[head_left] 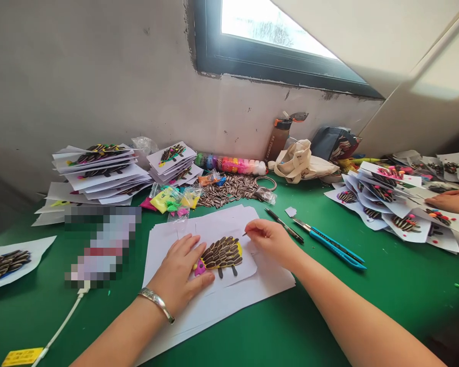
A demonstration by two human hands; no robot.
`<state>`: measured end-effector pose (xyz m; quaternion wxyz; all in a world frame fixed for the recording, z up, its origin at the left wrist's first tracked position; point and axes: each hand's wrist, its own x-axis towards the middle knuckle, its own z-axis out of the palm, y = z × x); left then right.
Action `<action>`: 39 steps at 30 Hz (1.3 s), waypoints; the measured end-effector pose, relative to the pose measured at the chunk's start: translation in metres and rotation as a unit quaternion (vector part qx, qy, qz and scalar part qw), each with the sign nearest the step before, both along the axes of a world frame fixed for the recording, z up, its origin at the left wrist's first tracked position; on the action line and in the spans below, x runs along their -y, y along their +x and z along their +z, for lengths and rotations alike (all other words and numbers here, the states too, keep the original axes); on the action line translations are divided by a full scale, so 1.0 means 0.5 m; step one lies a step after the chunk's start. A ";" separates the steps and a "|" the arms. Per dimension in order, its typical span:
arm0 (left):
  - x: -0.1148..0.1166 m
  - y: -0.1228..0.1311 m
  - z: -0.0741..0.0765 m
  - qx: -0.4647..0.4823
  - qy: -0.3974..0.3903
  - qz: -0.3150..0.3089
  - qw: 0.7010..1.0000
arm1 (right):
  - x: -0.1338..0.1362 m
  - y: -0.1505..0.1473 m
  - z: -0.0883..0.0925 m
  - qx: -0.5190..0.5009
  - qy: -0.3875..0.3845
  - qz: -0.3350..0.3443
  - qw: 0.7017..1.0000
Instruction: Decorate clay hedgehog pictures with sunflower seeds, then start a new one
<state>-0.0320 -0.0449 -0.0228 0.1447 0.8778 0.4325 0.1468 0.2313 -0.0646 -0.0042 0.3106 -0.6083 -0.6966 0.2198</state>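
A white card [229, 270] lies on a stack of white paper [218, 306] on the green table [386, 285]. On the card is a hedgehog figure [221, 253] made of yellow clay covered with striped sunflower seeds. My left hand [179, 275] lies flat on the card with fingers spread, touching the figure's left end. My right hand [271, 240] is pinched on a single sunflower seed [245, 234] just right of the figure's top.
A pile of sunflower seeds [229, 189], small clay bags [172, 200] and a row of coloured clay pots [233, 164] sit behind the paper. Stacks of finished cards [99, 171] stand left; more cards [398, 204] lie right, beside another person's hand [453, 201]. Blue tweezers [332, 244] and a pen [285, 225] lie right.
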 end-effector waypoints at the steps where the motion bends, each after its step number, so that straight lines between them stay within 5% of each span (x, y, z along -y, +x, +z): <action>1: 0.000 0.000 0.000 0.001 0.002 -0.001 1.000 | 0.010 -0.004 -0.005 -0.035 -0.015 0.007 0.999; 6: -0.002 0.000 0.003 -0.008 -0.001 -0.002 1.000 | 0.005 -0.009 -0.009 -0.036 -0.011 -0.001 0.999; 12: 0.000 -0.004 -0.001 -0.006 0.001 0.002 1.000 | -0.092 0.020 -0.001 0.138 0.040 -0.064 0.988; 23: 0.005 -0.004 -0.008 0.006 0.019 0.005 1.000 | -0.275 -0.001 0.022 0.356 0.050 0.027 0.933; 30: 0.006 0.001 0.012 -0.034 -0.009 0.000 0.999 | -0.286 -0.031 0.024 0.426 0.061 0.064 0.901; 39: 0.004 0.002 0.013 -0.034 -0.009 0.001 0.999 | -0.235 0.009 0.021 0.438 0.060 -0.001 0.897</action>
